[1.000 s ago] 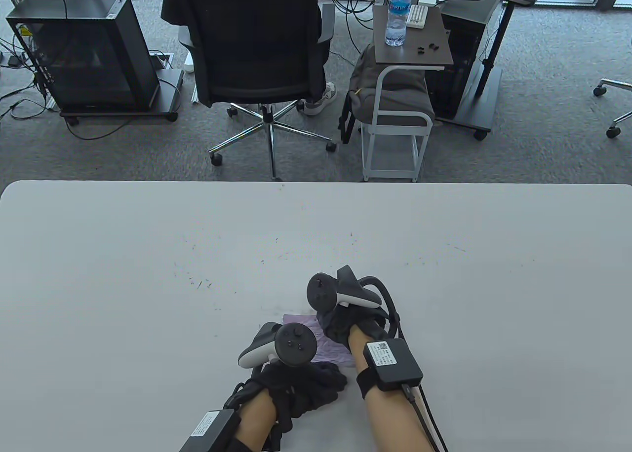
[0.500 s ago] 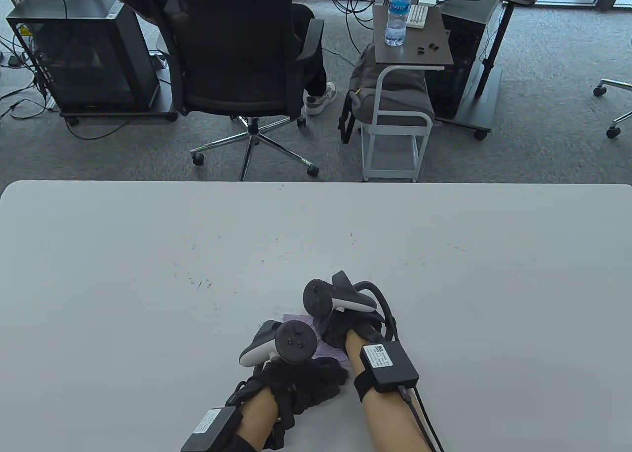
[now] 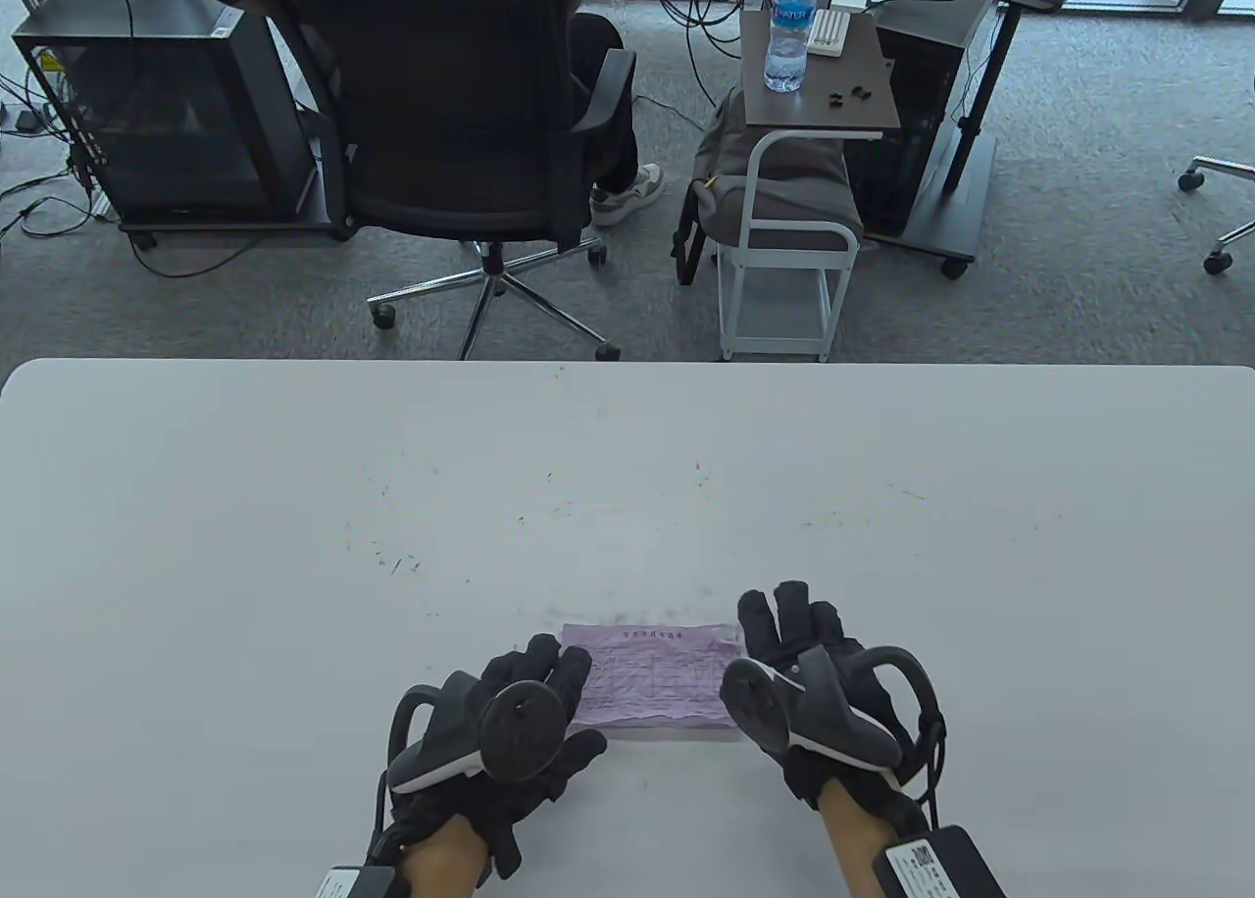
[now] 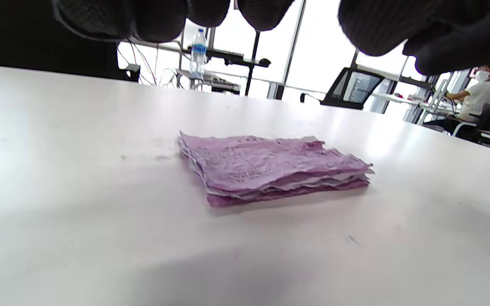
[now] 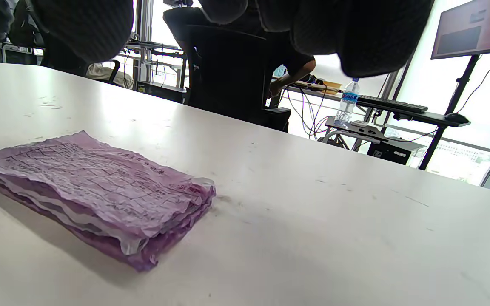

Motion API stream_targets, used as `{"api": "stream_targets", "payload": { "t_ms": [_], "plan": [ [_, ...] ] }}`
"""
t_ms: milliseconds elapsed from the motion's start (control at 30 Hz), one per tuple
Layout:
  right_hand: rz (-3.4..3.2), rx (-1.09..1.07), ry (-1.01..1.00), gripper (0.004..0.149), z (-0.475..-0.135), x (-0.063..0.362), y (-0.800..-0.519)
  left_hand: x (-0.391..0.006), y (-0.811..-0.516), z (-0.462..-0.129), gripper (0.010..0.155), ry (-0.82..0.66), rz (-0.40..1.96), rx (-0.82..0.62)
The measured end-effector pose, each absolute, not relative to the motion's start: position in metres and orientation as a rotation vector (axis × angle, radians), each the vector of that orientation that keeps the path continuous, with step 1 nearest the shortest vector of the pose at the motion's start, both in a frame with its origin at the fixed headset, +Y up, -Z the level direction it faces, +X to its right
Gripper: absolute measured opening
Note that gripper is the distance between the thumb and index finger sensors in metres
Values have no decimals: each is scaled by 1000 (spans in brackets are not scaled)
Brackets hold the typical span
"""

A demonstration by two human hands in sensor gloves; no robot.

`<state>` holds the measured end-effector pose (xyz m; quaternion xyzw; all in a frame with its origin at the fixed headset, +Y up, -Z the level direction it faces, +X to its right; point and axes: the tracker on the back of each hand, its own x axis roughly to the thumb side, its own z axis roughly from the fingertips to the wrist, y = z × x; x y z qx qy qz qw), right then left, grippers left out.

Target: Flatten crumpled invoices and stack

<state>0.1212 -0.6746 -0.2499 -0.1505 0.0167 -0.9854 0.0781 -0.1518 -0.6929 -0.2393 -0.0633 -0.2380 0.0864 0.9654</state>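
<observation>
A stack of purple invoices (image 3: 655,680), their printed grid and lettering too small to read, lies on the white tabletop (image 3: 294,545) between two gloved hands. The left hand (image 3: 510,731) and right hand (image 3: 814,682) now flank it palms down, fingers spread and holding nothing; half a second ago both were bunched together over the paper.
</observation>
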Motion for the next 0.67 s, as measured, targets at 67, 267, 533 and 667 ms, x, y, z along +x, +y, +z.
{"api": "stream_targets", "payload": {
  "t_ms": [67,267,533,667],
  "plan": [
    [-2933,-448,105,81,-236,130,-679,-159,-695,-232,78,-460,163,-59],
    [-3030,-418,100,88,-221,149,-702,-168,-707,-225,84,-420,131,-123],
    [-3091,-363,10,90,-228,173,-714,-178,-717,-231,85,-376,183,-125],
    [-3104,-387,30,90,-224,169,-715,-176,-715,-228,85,-384,153,-102]
  ]
}}
